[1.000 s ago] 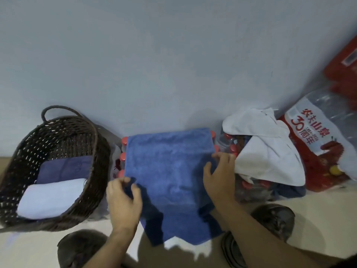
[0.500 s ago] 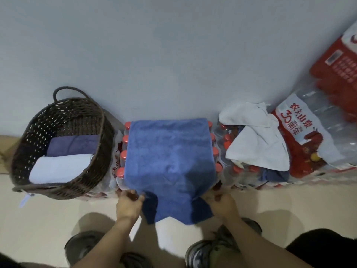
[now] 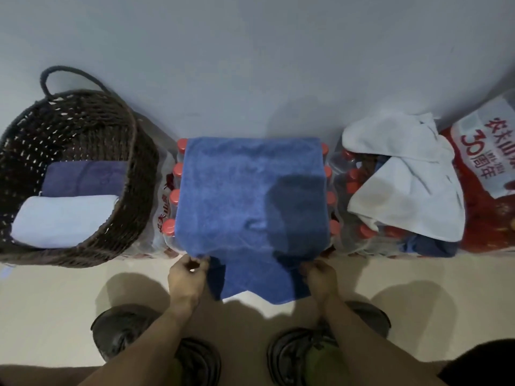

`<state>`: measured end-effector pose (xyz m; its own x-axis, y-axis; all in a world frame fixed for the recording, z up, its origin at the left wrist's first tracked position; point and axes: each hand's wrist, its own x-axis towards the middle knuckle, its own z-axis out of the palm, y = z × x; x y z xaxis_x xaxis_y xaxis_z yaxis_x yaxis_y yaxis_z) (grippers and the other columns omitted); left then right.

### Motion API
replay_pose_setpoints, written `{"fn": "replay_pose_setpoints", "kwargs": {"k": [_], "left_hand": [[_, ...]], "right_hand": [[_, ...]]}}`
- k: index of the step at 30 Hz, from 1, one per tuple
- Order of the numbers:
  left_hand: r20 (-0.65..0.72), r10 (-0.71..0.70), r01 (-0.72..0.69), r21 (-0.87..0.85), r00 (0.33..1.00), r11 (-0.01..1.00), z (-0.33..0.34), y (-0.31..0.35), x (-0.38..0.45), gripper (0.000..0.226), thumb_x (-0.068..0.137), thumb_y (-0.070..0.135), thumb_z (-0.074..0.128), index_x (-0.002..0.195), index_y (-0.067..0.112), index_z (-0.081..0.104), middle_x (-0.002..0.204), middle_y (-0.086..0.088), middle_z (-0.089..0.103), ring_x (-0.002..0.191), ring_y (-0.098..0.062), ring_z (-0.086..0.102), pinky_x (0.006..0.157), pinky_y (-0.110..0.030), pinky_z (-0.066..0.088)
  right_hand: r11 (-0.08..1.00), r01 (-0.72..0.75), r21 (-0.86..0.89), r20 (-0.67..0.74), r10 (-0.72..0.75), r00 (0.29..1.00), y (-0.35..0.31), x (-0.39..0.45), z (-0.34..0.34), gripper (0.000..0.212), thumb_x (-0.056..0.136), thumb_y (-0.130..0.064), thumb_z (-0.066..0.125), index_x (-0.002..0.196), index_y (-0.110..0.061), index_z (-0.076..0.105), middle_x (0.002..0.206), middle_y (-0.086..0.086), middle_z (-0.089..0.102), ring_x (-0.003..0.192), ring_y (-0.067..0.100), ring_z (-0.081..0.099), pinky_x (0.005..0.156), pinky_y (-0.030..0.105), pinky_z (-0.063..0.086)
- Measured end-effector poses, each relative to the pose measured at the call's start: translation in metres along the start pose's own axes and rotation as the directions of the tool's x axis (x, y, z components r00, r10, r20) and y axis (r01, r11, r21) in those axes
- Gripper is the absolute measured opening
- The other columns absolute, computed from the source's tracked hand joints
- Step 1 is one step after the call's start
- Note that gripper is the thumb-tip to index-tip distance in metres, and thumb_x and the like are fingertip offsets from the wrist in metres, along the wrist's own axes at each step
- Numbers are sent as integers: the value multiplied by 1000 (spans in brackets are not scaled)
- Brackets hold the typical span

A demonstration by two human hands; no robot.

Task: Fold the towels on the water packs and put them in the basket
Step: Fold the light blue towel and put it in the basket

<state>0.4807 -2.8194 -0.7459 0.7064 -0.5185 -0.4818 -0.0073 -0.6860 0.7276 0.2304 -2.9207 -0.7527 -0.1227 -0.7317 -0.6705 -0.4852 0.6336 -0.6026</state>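
My left hand [image 3: 187, 277] pinches the near left corner of the blue towel [image 3: 250, 196], and my right hand [image 3: 317, 275] pinches the near right corner, both at the front edge of the middle water pack [image 3: 174, 190]. The towel lies flat over that pack's red caps, its far edge near the grey wall [image 3: 250, 51], while a lower flap hangs down past the front toward the beige floor [image 3: 55, 296]. To the left, touching the pack, stands the dark wicker basket [image 3: 133, 151], with a folded navy towel [image 3: 83, 178] at the back and a folded pale towel [image 3: 64, 215] in front of it. On the right pack [image 3: 351, 190] a crumpled white towel [image 3: 404, 176] sits on a dark cloth I can barely make out. The red wrapper [image 3: 479, 151] beyond is cut off by the frame; it reads "30" with Chinese characters. My shoes [image 3: 122, 330] stand on open floor below.
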Motion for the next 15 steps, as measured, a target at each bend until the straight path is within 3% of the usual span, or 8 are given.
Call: {"fn": "replay_pose_setpoints", "kwargs": {"k": [2, 5, 9, 10, 12, 14, 15], "left_hand": [[-23, 4, -5, -24, 1000, 1000, -1, 4, -2, 22, 87, 24, 69, 69, 17, 58, 67, 1, 63, 65, -19, 57, 60, -30, 41], [-18, -59, 58, -50, 998, 997, -8, 9, -4, 34, 84, 25, 70, 62, 9, 50, 54, -2, 53, 56, -21, 47, 52, -32, 40], [113, -192, 198, -47, 975, 979, -26, 15, -6, 31, 82, 19, 75, 65, 1, 57, 62, -11, 63, 63, -28, 56, 62, -37, 50], [117, -192, 190, 26, 974, 981, -33, 14, -6, 31, 80, 21, 77, 64, 0, 61, 63, -10, 65, 62, -26, 59, 59, -33, 49], [144, -199, 175, 166, 969, 971, -46, 15, -4, 28, 77, 25, 80, 65, 2, 68, 64, -11, 68, 64, -27, 62, 55, -30, 47], [204, -267, 209, 269, 942, 940, -59, 21, -3, 29, 73, 23, 83, 71, -3, 71, 74, -20, 70, 66, -33, 65, 60, -36, 53], [223, -297, 218, 320, 928, 922, -66, 25, -5, 33, 69, 23, 85, 75, -5, 70, 75, -21, 70, 61, -31, 64, 57, -36, 52]], "right_hand": [[997, -23, 69, -44, 26, 999, -3, -2, -1, 19, 89, -5, 57, 70, 0, 57, 68, 15, 59, 68, 25, 50, 63, 33, 41], [997, -64, 40, -69, 67, 995, -8, -8, -6, 30, 92, -11, 55, 63, -6, 50, 61, 5, 53, 63, 21, 46, 53, 28, 36], [982, -183, 50, -10, 184, 983, -11, -21, -18, 31, 97, -12, 52, 67, -7, 53, 70, 8, 54, 68, 23, 49, 69, 34, 45], [976, -205, 78, 10, 205, 979, -11, -25, -19, 29, 99, -14, 50, 71, -7, 54, 75, 9, 56, 75, 26, 53, 76, 39, 49], [980, -184, -78, 69, 189, 979, -9, -30, -25, 26, 103, -22, 43, 94, -6, 61, 100, 13, 62, 101, 33, 58, 98, 41, 47], [968, -136, -210, 30, 145, 989, -3, -38, -31, 37, 104, -29, 40, 122, -3, 59, 129, 13, 60, 121, 31, 55, 99, 31, 42], [954, -134, -267, 49, 153, 987, -2, -42, -33, 41, 104, -31, 41, 126, -2, 58, 134, 13, 59, 123, 29, 54, 97, 29, 40]]}}
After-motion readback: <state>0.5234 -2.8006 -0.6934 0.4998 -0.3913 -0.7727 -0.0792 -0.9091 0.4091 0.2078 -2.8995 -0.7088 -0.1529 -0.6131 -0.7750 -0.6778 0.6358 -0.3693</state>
